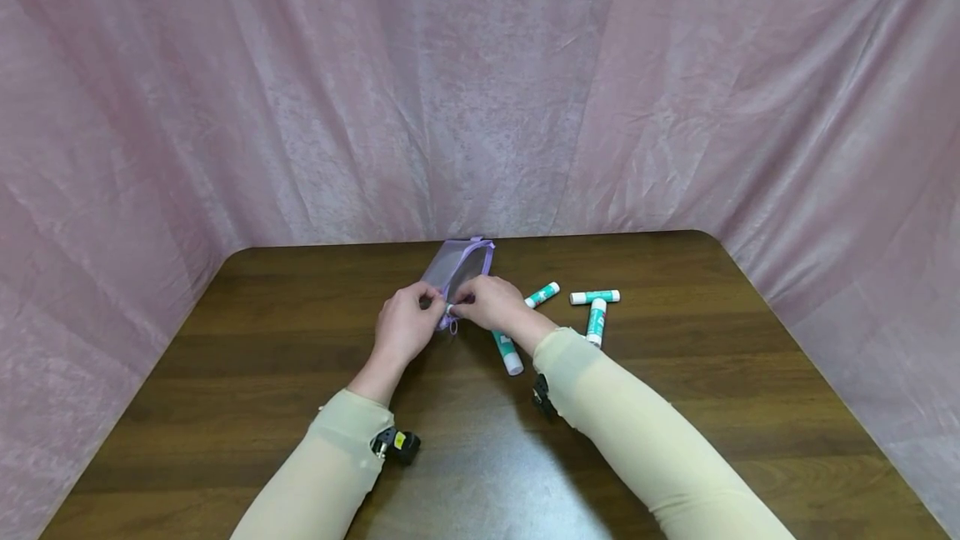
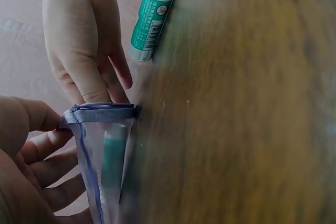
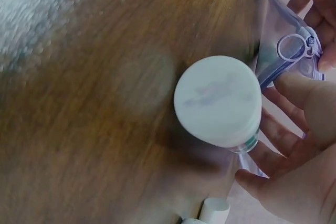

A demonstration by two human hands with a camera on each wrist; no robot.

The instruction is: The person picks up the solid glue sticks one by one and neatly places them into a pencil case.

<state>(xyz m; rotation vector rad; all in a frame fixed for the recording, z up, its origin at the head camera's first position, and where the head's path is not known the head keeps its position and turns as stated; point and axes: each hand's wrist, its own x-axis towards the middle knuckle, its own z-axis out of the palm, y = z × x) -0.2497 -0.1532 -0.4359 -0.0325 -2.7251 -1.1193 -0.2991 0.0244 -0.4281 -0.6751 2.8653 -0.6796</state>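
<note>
A purple-edged mesh zip pouch (image 1: pixel 448 261) lies at the table's back middle, its zip end toward me. My left hand (image 1: pixel 405 325) pinches the edge of its mouth between thumb and forefinger, other fingers spread beneath. At the mouth my right hand (image 1: pixel 489 303) holds the white end of a green-and-white glue stick (image 1: pixel 449 308) with thumb and fingertips. Through the mesh in the left wrist view, the glue stick (image 2: pixel 113 156) shows mostly inside the pouch. A round zip pull (image 3: pixel 292 47) hangs by the opening in the right wrist view.
Close under my right wrist lies a glue stick (image 1: pixel 508 353), its white end large in the right wrist view. Farther right are more glue sticks: one behind the hand (image 1: pixel 543 295), one lying crosswise (image 1: pixel 595 297), one below it (image 1: pixel 596 322). A pink curtain (image 1: pixel 480 90) hangs behind the table.
</note>
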